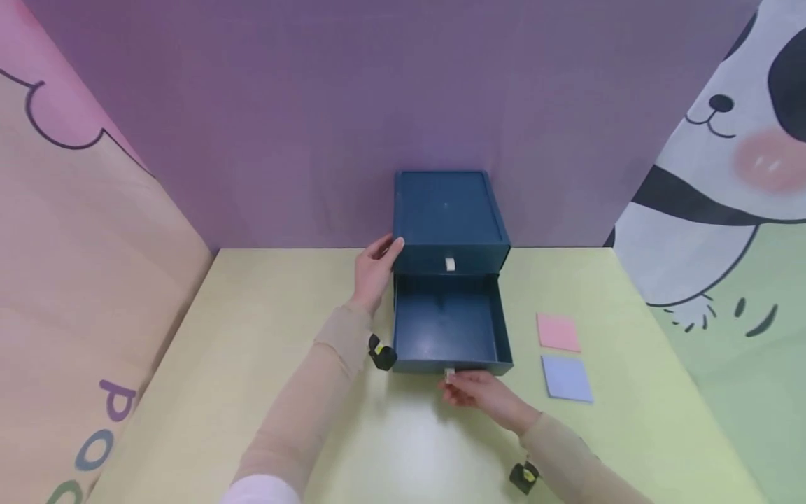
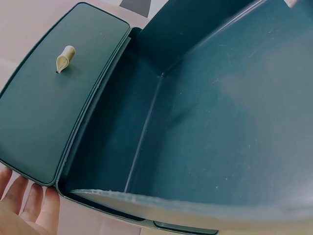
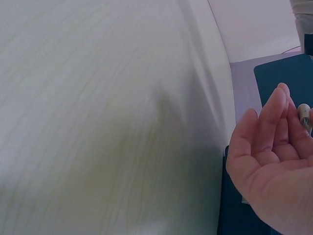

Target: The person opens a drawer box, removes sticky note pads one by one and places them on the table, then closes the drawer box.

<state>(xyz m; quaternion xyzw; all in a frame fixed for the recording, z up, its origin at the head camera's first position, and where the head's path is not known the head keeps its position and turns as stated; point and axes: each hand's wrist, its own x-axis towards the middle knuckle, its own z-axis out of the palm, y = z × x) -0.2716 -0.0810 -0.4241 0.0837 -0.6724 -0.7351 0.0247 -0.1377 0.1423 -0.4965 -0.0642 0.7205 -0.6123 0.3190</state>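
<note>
A dark blue two-drawer desktop organizer stands against the back wall. Its lower drawer is pulled out and has nothing inside, while the upper drawer sits closed with a pale fabric pull tab. My left hand rests against the organizer's upper left side; in the left wrist view its fingers reach straight along that side. At the front of the lower drawer, my right hand pinches the small white pull tab.
Right of the organizer lie a pink sticky-note pad and, nearer, a blue-purple sticky-note pad. All stand on a pale yellow table. A purple wall is behind, with printed cloth panels on both sides.
</note>
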